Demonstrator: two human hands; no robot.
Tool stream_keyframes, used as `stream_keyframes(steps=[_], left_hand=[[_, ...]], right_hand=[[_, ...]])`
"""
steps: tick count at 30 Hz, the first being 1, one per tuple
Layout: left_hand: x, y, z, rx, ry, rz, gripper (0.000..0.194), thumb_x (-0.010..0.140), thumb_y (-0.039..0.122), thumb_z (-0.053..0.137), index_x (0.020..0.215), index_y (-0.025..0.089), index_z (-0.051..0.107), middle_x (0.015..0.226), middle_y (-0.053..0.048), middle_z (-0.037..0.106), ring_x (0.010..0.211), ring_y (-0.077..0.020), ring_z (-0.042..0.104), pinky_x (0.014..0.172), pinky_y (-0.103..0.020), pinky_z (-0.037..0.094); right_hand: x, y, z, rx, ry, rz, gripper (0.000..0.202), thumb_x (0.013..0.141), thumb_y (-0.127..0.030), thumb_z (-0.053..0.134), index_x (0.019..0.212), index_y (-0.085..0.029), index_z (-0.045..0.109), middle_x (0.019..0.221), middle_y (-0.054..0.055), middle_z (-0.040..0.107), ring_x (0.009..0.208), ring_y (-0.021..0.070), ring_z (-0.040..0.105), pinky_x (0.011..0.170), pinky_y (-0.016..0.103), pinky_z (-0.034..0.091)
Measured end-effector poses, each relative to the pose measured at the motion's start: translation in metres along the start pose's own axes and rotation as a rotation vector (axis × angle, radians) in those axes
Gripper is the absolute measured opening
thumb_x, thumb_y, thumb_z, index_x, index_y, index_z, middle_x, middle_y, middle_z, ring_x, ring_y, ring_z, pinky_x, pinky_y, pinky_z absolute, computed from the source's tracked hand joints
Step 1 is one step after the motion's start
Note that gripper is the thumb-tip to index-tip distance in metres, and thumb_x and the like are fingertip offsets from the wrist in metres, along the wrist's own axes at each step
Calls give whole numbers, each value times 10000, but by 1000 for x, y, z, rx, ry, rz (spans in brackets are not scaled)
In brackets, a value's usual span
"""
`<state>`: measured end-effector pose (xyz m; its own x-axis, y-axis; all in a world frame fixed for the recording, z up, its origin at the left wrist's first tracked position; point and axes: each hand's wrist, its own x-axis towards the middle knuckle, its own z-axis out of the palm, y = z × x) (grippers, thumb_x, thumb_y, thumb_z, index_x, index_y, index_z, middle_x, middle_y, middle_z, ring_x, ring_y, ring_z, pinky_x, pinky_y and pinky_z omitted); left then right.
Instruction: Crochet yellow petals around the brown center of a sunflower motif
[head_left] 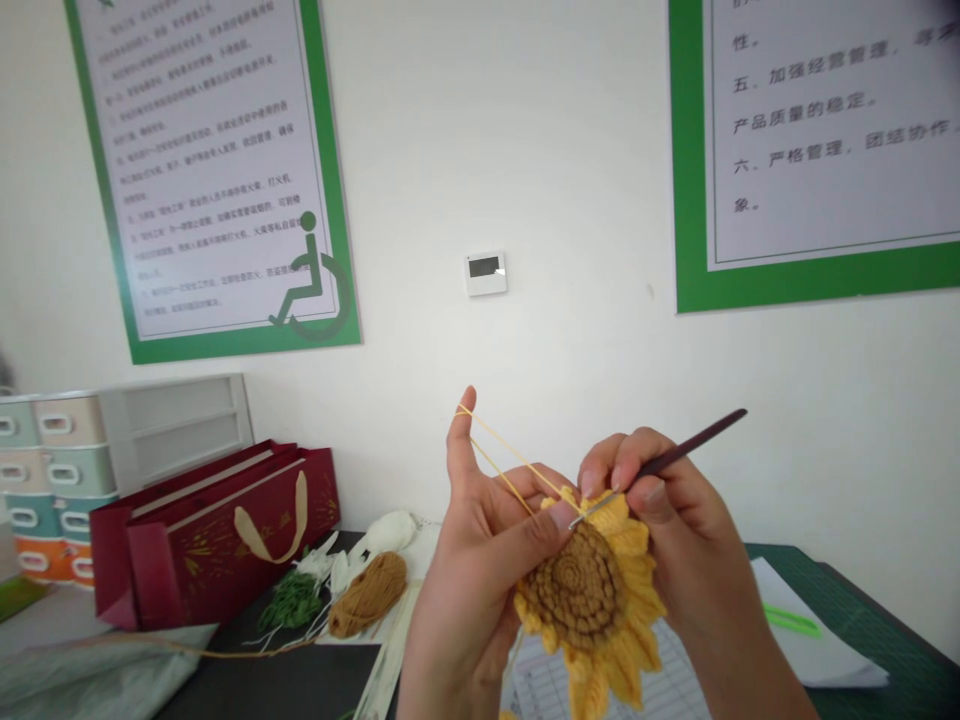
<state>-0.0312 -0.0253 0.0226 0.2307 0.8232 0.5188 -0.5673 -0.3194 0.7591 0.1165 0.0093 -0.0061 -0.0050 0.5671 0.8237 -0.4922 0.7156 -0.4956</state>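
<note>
A crocheted sunflower [577, 585] with a brown centre and yellow petals is held up above the table. My left hand [480, 560] pinches its upper left edge between thumb and fingers, its index finger raised. Yellow yarn [499, 440] loops over that fingertip and runs down to the flower. In my right hand [675, 510], a crochet hook [697, 438] with a dark handle is gripped between thumb and fingers. Its metal tip touches the flower's top edge near my left thumb. Some right-hand fingers also rest against the petals.
A brown yarn ball [369, 594], green yarn [291, 602] and white yarn [390, 532] lie left on the table. Behind them stand a dark red gift bag [217, 545] and a drawer unit [75, 430]. Paper [814, 640] and a bright green object [791, 621] lie on a green mat [892, 630].
</note>
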Motion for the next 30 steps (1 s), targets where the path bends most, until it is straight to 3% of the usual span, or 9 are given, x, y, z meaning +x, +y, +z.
stream_keyframes(steps=[6,10,18,30], left_hand=[[-5,2,8,54,63,-8,1049,861,67,766,1591,531,174,812,15,703,707,-162,657,683,-280,482],[-5,1,12,99,135,11,1006,849,93,790,1577,506,232,790,27,698,689,-145,640,671,-246,468],[-5,-2,17,196,207,68,958,846,162,798,1572,446,242,762,32,684,624,-140,610,621,-243,473],[-3,-9,31,265,352,202,952,830,113,775,1558,459,269,699,66,660,591,-151,635,568,-230,502]], right_hand=[[-3,-5,2,-118,-35,-215,113,1024,-351,588,978,-249,602,826,14,726,737,157,660,650,272,495],[-1,0,1,-102,-20,-211,122,1031,-375,575,997,-259,584,823,12,731,719,158,668,602,260,480],[1,2,-4,-187,32,-236,162,1024,-415,583,988,-257,583,817,5,738,745,169,692,695,307,523],[0,-5,-13,-342,15,-276,121,1034,-367,572,1002,-258,614,850,5,737,793,174,702,742,330,549]])
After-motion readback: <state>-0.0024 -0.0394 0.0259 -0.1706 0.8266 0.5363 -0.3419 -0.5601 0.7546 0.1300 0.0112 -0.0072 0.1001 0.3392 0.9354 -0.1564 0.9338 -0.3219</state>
